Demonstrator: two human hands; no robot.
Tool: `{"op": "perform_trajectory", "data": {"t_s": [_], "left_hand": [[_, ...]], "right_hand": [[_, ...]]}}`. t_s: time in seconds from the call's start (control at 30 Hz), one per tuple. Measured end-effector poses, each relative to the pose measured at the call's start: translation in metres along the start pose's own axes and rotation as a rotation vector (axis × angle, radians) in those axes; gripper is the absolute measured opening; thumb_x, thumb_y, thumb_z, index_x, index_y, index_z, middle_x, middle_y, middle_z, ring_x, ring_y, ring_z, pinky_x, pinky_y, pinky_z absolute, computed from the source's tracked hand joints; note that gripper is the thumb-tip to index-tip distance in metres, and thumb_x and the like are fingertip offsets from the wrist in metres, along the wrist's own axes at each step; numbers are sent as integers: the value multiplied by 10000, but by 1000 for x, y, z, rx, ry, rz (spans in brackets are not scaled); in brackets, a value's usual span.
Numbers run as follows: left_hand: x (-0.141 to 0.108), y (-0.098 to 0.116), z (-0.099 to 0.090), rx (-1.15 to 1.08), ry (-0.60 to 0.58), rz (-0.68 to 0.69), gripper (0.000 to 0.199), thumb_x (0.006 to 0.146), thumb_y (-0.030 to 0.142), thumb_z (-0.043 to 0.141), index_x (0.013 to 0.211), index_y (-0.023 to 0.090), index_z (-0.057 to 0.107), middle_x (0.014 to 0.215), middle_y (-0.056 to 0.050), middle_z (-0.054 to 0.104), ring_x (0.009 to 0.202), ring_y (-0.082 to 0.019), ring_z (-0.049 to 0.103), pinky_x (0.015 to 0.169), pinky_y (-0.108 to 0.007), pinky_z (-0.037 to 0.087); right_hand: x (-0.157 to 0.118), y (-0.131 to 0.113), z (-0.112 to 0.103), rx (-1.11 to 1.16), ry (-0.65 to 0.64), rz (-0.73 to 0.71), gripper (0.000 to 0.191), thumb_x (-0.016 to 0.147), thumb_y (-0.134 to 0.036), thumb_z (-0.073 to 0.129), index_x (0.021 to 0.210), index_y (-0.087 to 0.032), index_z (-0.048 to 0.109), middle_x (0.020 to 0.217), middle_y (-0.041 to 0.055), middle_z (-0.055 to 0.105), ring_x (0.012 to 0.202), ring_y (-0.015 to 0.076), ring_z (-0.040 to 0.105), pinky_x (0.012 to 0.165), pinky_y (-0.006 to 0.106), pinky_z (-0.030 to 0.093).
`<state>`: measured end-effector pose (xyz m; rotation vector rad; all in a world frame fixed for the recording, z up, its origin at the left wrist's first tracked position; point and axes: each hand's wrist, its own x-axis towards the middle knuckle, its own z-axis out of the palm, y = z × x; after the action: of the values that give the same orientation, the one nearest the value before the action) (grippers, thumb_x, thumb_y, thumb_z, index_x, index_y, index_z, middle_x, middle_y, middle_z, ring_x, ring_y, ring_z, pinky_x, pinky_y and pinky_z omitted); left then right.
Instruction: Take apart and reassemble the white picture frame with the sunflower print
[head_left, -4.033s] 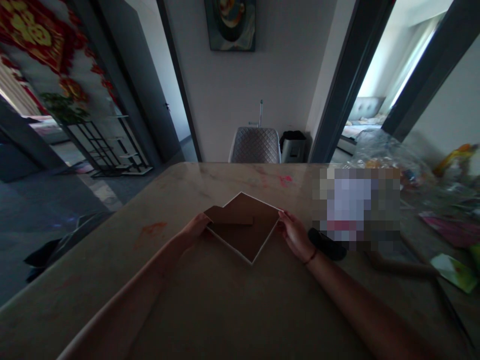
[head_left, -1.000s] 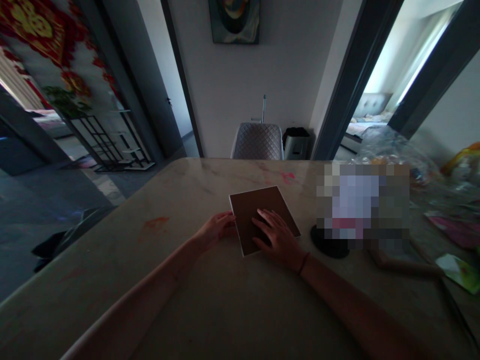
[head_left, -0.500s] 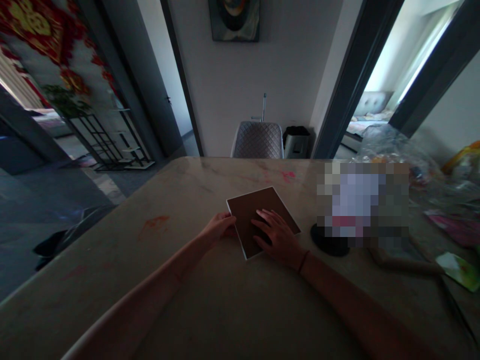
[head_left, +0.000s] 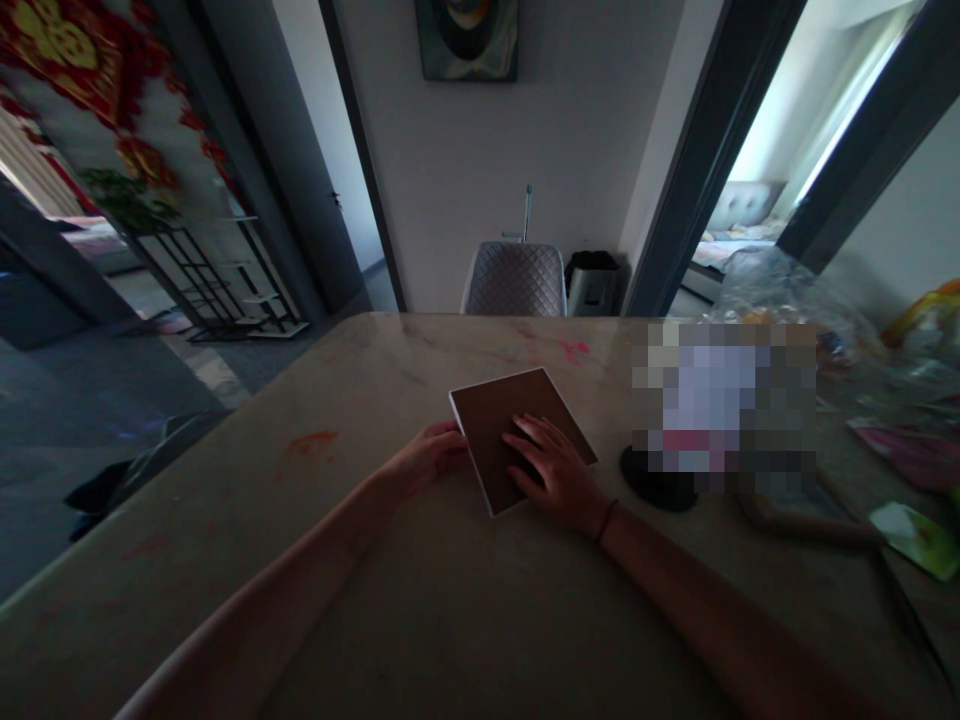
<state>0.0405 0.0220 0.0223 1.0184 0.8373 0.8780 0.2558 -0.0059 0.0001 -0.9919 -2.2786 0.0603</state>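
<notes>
A brown rectangular board (head_left: pixel 495 420) with thin white edges, perhaps the back of a picture frame, is turned at an angle on the table. My left hand (head_left: pixel 431 455) is at its left edge, fingers curled and partly hidden beside or under that edge, which looks slightly raised. My right hand (head_left: pixel 555 465) lies flat across the right part of the board, fingers spread, with a thin dark band at the wrist. The underside of the board is hidden.
The stone-patterned table (head_left: pixel 375 620) carries red-orange smears. At the right are a black round base (head_left: pixel 660 485) under a pixelated area, a flat dark-edged object (head_left: pixel 810 530), a green-white packet (head_left: pixel 915 540) and clear plastic bags (head_left: pixel 795 290). A grey chair (head_left: pixel 514 280) stands across the table.
The board's far and left edges have shifted slightly up and left, showing more white side. My left thumb no longer laps over the edge. My right hand stays almost in place.
</notes>
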Motion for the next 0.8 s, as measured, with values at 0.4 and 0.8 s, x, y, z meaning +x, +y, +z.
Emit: {"op": "perform_trajectory", "data": {"t_s": [0.4,0.8], "left_hand": [[0,-8,-6,-122,-160,76,285,699,156,590,975,98,630,920,-105,695,814,-197,643,795,-307,455],[1,-14,-10,-118,-138,98,314,744,197,635,1047,124,594,1007,-98,660,867,-170,624,790,-260,453]], "right_hand": [[0,-1,-3,33,-28,-60,508,848,-372,433,1316,-192,357,1409,99,317,1319,227,230,1076,492,224],[-1,0,-6,8,15,5,577,846,-440,416,1351,-190,293,1435,111,263,1329,240,204,1072,506,206]]}}
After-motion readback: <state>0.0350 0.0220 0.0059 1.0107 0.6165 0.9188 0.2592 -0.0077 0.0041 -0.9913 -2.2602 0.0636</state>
